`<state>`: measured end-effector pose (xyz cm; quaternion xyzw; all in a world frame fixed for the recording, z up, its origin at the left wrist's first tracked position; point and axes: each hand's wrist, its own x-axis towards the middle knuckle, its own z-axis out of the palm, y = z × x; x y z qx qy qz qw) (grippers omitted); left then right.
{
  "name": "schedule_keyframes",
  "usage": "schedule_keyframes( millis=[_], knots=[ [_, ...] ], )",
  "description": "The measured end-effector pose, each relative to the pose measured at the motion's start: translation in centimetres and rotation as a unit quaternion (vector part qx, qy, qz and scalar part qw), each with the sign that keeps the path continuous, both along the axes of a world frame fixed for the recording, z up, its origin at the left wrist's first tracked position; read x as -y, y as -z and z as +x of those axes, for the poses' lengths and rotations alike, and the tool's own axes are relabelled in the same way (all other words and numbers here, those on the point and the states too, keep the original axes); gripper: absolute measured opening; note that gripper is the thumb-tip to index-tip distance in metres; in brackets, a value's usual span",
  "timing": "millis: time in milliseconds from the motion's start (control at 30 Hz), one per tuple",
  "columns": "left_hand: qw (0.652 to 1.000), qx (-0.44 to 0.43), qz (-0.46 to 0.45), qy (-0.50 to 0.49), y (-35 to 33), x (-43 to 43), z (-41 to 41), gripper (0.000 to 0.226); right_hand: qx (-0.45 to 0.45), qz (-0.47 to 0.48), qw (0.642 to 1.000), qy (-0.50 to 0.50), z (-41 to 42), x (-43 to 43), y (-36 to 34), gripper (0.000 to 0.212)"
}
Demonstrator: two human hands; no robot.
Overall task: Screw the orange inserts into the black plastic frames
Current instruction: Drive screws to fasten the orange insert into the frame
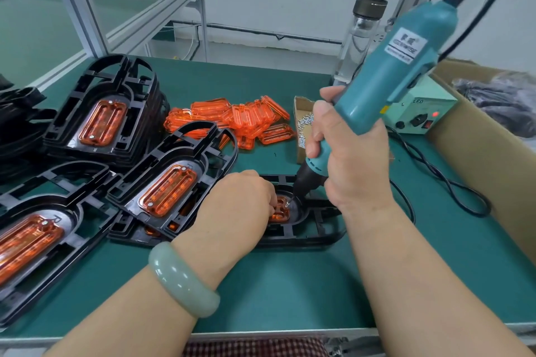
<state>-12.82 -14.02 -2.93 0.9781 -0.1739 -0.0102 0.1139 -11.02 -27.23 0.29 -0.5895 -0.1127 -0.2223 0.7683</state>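
A black plastic frame point(316, 229) lies flat on the green table in front of me, with an orange insert point(280, 211) seated in it, mostly hidden under my left hand point(235, 209). That hand rests on the insert with curled fingers near a small screw point(287, 204). My right hand point(351, 159) grips a teal electric screwdriver point(388, 72), its black tip point(291, 200) down at the screw on the insert's near end.
Frames fitted with orange inserts lie at the left point(162, 191), point(26, 238), and on a stack point(101, 122). Loose orange inserts point(232, 119) are piled mid-table beside a cardboard box of screws point(303, 124). A power unit point(420, 113), glass bottle point(359, 38) and cardboard carton point(478, 139) stand right.
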Motion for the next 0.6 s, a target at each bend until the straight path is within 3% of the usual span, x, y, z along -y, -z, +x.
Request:
schedule_keyframes(
  millis=[100, 233, 600],
  knots=[
    [1.0, -0.005, 0.002, 0.003, 0.02, -0.19, 0.0, 0.023, 0.01, -0.018, 0.998, -0.062, 0.3, -0.25, 0.03, 0.007],
    [1.0, 0.002, 0.023, 0.005, 0.1, -0.13, -0.12, 0.022, -0.001, -0.025, 0.993, -0.116, 0.61, -0.77, -0.15, 0.022],
    [0.999, -0.019, 0.048, 0.008, -0.49, 0.12, 0.24, 0.027, -0.024, -0.026, 0.992, -0.121, 0.7, -0.72, -0.3, 0.01]
  ],
)
